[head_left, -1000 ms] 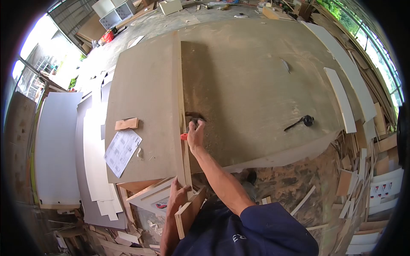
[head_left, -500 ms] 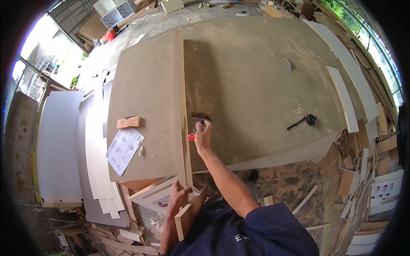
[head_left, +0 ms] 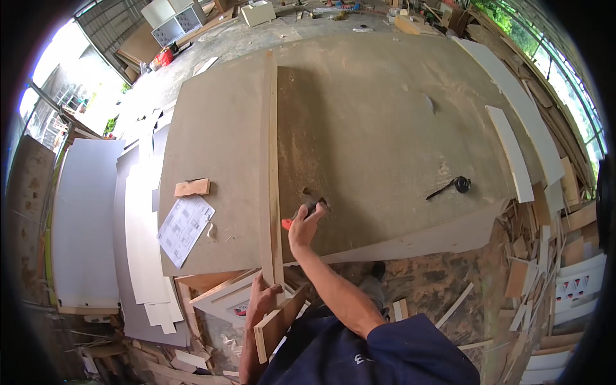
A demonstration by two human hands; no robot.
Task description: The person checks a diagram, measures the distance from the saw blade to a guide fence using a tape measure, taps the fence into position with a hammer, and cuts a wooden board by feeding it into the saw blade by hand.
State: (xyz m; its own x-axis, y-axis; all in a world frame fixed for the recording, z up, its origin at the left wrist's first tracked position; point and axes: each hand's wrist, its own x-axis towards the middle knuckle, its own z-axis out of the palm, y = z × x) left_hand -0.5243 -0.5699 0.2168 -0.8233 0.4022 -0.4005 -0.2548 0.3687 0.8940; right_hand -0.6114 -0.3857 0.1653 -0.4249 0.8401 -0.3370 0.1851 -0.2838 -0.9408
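My right hand (head_left: 304, 231) is wrapped round a dark tool with a red end (head_left: 314, 206), whose exact kind is blurred, just right of a long wooden strip. The strip (head_left: 273, 160) stands along a big brown board (head_left: 212, 115). At the strip's near end my left hand (head_left: 263, 298) grips it, fingers bent round the edge. A short thick wooden piece (head_left: 274, 327) sits against my left forearm and the strip's end. Left of the strip lie a small wooden block (head_left: 192, 187) and a printed drawing sheet (head_left: 186, 230).
A black tape measure (head_left: 461, 185) and a narrow white strip (head_left: 510, 154) lie on the right of the board. White panels (head_left: 86, 218) stand at the left. Wood scraps (head_left: 520, 269) are piled at the right, and offcuts litter the floor near my legs.
My right hand has moved down toward me with the dark tool, staying beside the strip. My left hand keeps its hold at the near end. The view has shifted slightly.
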